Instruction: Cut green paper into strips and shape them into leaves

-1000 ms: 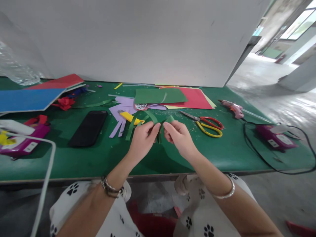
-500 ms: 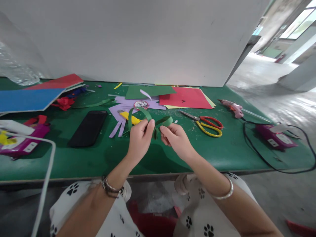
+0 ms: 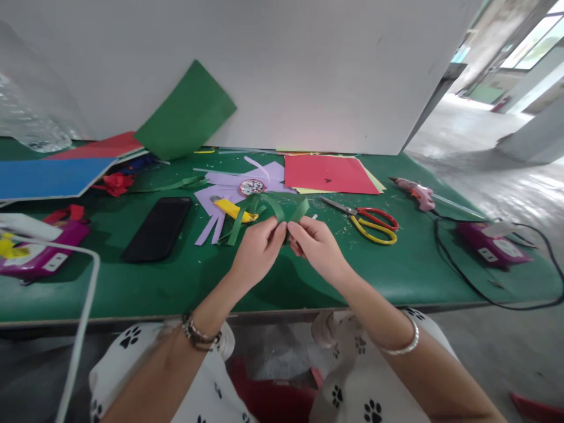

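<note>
Green paper strips (image 3: 274,202) curl up between my hands over the front half of the green table. My left hand (image 3: 259,247) pinches them with thumb and finger, and one strip arches away to the left. Close beside it, almost touching, my right hand (image 3: 318,245) pinches the strips too, with a short end (image 3: 300,210) sticking up. Where the strips meet is hidden by my fingers. Just beyond lie purple paper pieces (image 3: 222,182), a round speckled disc (image 3: 252,187) and a yellow-handled craft knife (image 3: 235,210).
Scissors (image 3: 370,223) lie right of my hands, below red paper (image 3: 330,174). A pink glue gun (image 3: 414,192) and a corded purple power strip (image 3: 491,244) are farther right. Left are a black phone (image 3: 157,230) and another power strip (image 3: 48,252). Green paper (image 3: 187,111) leans against the white panel.
The green sheet has shifted from the table's middle to the left, now leaning on the panel. My hands have come closer together, and the strip's loop has straightened.
</note>
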{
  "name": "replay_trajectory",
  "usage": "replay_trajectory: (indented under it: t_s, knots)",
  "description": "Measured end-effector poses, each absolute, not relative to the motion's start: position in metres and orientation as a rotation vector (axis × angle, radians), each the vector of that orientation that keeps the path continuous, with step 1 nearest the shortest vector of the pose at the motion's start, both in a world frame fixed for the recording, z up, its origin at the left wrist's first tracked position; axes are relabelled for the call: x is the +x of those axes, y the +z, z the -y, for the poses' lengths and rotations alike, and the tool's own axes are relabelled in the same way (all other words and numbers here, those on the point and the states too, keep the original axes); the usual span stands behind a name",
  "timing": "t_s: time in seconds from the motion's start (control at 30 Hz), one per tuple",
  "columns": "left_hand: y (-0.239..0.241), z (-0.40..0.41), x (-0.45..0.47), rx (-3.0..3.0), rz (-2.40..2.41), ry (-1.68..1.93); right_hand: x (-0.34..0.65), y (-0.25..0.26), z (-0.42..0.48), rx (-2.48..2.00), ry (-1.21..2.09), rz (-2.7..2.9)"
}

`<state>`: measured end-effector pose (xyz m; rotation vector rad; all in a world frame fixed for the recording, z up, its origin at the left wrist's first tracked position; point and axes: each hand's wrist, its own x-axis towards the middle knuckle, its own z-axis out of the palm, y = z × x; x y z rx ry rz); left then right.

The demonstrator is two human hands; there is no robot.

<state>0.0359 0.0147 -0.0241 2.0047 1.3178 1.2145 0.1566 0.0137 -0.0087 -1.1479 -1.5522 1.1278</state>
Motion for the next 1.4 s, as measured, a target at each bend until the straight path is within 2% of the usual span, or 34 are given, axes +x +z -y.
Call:
replay_trajectory:
  t_s: [0.67,1.17,1.4]
  knots:
    - [-0.028,-0.017,0.036,1.868,-1.295,1.288,0.154,-0.012,-0.014,-1.158,1.143,1.597]
    - [-0.025,-0.012,0.039,1.716,-1.428,1.401,0.141,-0.018,-0.009,-1.162,1.233,1.324]
    - [-0.027,-0.015,0.039,1.799,-1.324,1.258,0.143,-0.015,-0.013,-1.115,1.254,1.233]
